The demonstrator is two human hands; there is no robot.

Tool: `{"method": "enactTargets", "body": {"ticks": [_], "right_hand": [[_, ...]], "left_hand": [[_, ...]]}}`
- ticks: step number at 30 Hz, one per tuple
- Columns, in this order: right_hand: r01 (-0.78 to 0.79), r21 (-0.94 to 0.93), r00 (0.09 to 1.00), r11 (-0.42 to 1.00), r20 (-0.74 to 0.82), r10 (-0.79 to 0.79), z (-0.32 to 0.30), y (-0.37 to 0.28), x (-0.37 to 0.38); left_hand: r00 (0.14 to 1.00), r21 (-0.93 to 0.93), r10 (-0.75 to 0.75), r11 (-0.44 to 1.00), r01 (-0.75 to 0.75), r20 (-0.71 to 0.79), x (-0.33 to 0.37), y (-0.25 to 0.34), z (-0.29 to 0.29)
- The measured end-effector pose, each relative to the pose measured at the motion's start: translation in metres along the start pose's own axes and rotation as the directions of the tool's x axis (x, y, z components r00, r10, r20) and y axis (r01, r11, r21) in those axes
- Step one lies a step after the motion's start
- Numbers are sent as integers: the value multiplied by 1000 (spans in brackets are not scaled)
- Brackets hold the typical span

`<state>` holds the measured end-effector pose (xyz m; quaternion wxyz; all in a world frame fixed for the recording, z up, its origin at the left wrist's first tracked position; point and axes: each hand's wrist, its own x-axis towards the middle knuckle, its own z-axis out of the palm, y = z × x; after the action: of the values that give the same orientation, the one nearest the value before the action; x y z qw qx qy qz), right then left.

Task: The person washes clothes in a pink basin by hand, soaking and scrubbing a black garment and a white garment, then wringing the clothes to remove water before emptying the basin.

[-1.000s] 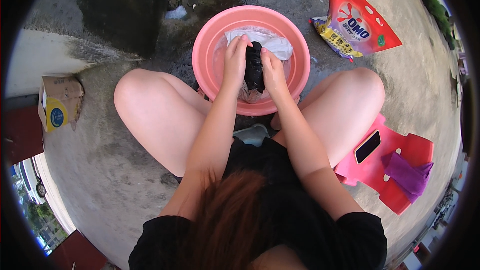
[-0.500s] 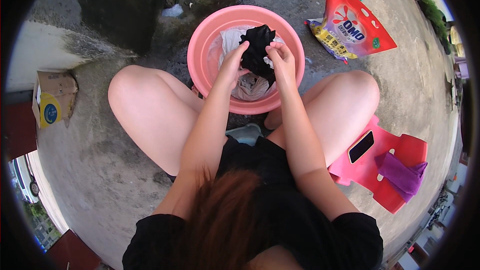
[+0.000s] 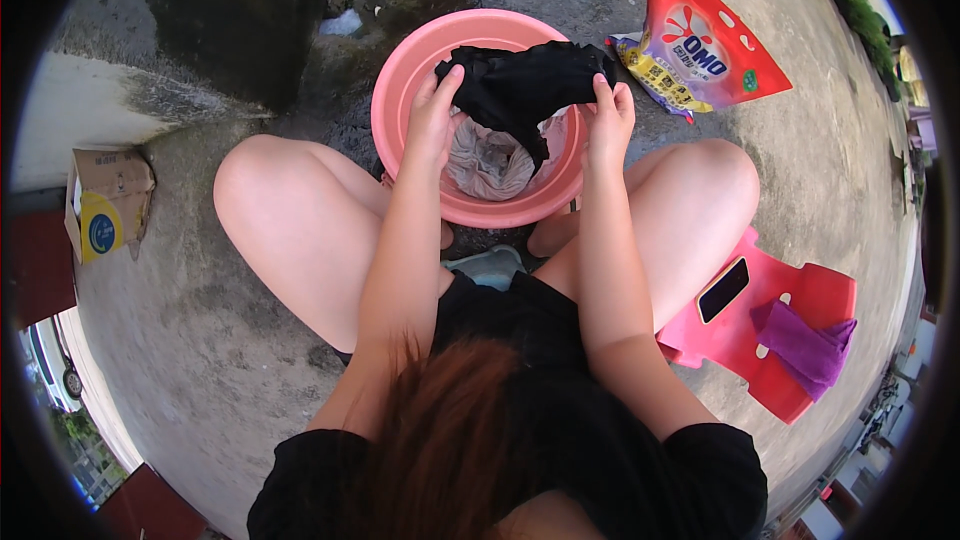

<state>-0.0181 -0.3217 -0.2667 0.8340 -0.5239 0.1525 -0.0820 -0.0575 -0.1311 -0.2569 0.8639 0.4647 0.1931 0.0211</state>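
Left hand [image 3: 433, 125] pinches one end of a black cloth [image 3: 525, 83]; right hand [image 3: 608, 125] pinches the other. Cloth is spread between them above the pink basin [image 3: 386, 120], one flap hanging. Pale cloth [image 3: 488, 166] lies bunched in basin. Red pouch [image 3: 742, 60], white-capped, sits on the floor [image 3: 250, 330], right of basin.

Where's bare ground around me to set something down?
Bare concrete lies between the cardboard box and your left knee, and between the detergent bag and the red plastic piece. Crowded: the basin, where your left hand and right hand hold a black cloth, and that piece, under a phone and purple cloth.
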Motion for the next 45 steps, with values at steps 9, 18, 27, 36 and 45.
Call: {"method": "enactTargets", "body": {"ticks": [9,18,27,36,45], "right_hand": [[93,107,986,990,-147,-77,-12,-11,10],[62,-111,987,992,-144,-78,-22,5,16],[203,-974,831,97,224,509,-22,54,-1],[333,-839,605,-430,-160,780,-27,123,-43],[340,-764,579,-548,-289,762,-28,159,-34]], "left_hand": [[975,-81,173,979,-185,-141,15,5,-24],[942,406,248,903,-140,-227,23,-16,-36],[857,995,-514,93,23,28,40,-102,-84],[761,962,-622,-272,10,-183,10,-151,-57],[588,931,-739,-358,70,-329,23,-177,-60]]}}
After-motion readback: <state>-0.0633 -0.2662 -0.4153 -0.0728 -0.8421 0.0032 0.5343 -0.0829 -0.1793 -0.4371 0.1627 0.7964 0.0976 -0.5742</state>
